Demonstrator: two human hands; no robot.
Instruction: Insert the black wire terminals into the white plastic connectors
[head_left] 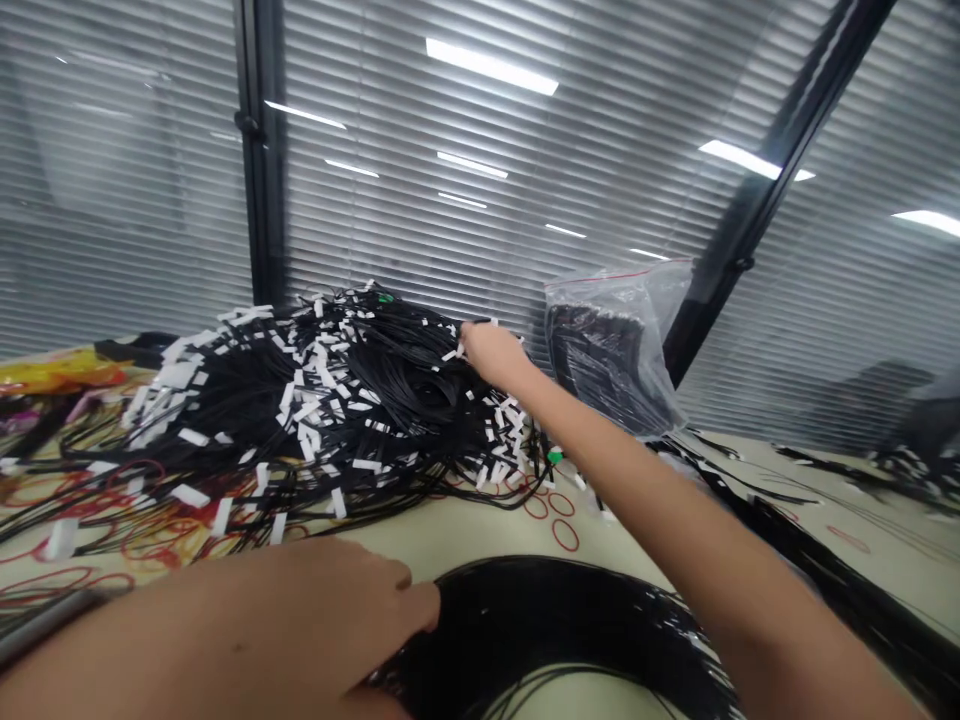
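My right hand [495, 352] is stretched out to the far side of a big heap of black cables [405, 375] with white tags on their ends. Its fingers are closed in a pinch on a black cable at the heap's upper right. Close to me, my left hand [337, 610] has its fingers curled over the left side of a thick coil of black cable [547, 605]. The fingertips of this hand are partly hidden. The coil lies on the pale table [420, 535], its lower part cut off by the frame.
A clear zip bag [611, 350] of black pieces leans against the glass behind. Red rubber bands [564, 534] lie before the heap; tangled red and yellow bands [172, 525] spread at left. More black cables [832, 565] run along the right. Window blinds [450, 200] close off the back.
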